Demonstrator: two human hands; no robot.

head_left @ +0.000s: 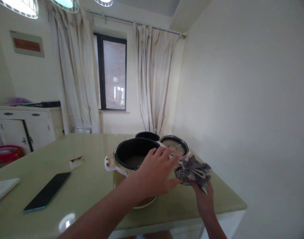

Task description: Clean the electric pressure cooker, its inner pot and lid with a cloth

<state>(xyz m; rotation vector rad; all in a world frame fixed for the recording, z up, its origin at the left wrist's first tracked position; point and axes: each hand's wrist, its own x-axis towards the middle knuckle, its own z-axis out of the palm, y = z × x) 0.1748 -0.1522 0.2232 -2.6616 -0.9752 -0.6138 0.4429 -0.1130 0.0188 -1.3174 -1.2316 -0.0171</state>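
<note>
A white rice cooker (112,162) with a dark inner bowl stands open on the pale green table (92,186); its round lid (174,144) is tipped back on the right. My left hand (155,174) hovers over the cooker's near rim, fingers stretched out and apart, holding nothing. Just to the right, my right hand (204,196) is closed around a crumpled grey patterned cloth (191,169), held beside the cooker and under the lid. A second dark pot (148,135) sits behind the cooker.
A black phone (48,191) lies flat on the table's left part, a small wrapped item (76,162) beyond it and a white cloth (3,187) at the left edge. A wall runs close along the right. A white cabinet (27,124) and curtained window stand behind.
</note>
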